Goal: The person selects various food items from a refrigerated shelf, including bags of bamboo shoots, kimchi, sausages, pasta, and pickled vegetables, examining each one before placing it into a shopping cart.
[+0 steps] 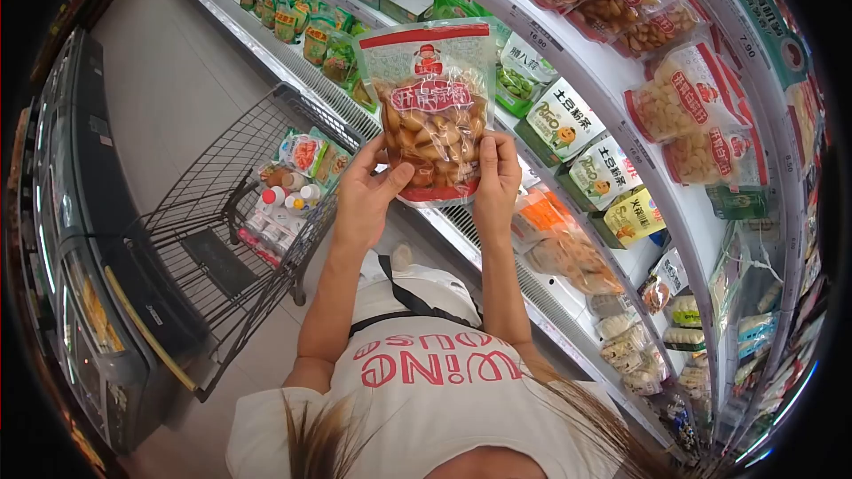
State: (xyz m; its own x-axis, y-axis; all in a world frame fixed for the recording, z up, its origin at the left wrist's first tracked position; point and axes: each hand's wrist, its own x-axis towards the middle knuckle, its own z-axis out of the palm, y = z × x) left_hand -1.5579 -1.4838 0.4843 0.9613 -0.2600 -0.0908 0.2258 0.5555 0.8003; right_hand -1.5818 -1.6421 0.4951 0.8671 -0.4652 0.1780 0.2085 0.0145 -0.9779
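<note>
Between both hands I hold up a clear packet of pickled garlic cloves (435,129) with red bands and a red label, its front facing me. My left hand (373,182) grips the lower left edge, thumb across the front. My right hand (494,173) pinches the lower right edge in the same way. The packet is upright, its brown cloves visible through the plastic. Fingers behind it are hidden.
A wire shopping cart (191,186) stands at left, holding bottles (288,200) and a packaged item (303,151). Chilled shelves (568,62) run along the right with boxes (565,121) and bags of peeled garlic (679,93). A dark freezer case (115,302) borders the far left.
</note>
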